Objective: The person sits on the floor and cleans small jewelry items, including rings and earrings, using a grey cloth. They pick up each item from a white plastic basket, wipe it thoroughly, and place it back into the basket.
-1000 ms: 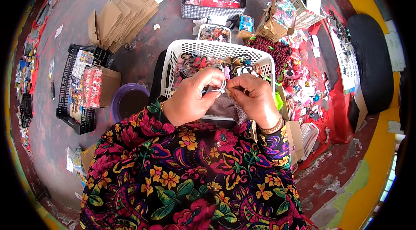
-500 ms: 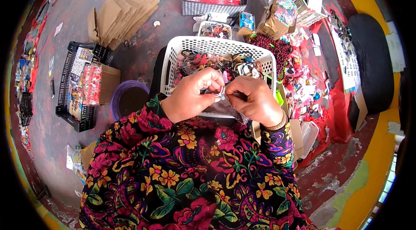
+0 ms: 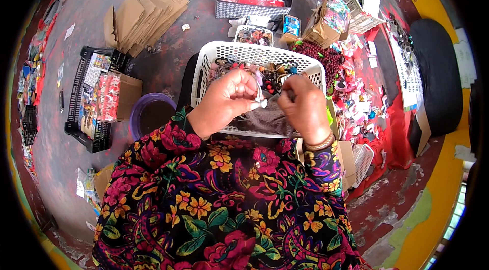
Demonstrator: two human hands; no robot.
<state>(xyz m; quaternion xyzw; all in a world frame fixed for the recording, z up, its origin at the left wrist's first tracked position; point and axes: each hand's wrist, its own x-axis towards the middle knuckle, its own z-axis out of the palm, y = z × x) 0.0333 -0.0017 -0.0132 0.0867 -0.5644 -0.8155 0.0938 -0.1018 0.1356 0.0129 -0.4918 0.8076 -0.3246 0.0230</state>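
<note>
My left hand (image 3: 224,101) is closed, thumb against fingers, on a small hair tie (image 3: 262,102) with a pale loop and a whitish ornament at its end. To its right, my right hand (image 3: 307,109) is curled with the fingertips pressed together; whatever they pinch, if anything, is hidden. Both hands are above a white perforated plastic basket (image 3: 205,59). Inside lie many hair ties (image 3: 272,72) in black, pink and brown. A greyish-brown cloth (image 3: 266,119) covers the basket's near part, below my hands.
Beyond the basket stand a smaller white basket (image 3: 272,37) and a checked fabric box (image 3: 254,11) of pink packets. Dark red beads (image 3: 331,61) and loose trinkets spread at the right. At the left are a purple bucket (image 3: 136,122), a black crate (image 3: 76,102) and folded cardboard (image 3: 147,13).
My right hand has drawn away to the right from my left, leaving a gap between them. The hair tie stays in my left hand, and more of the cloth shows.
</note>
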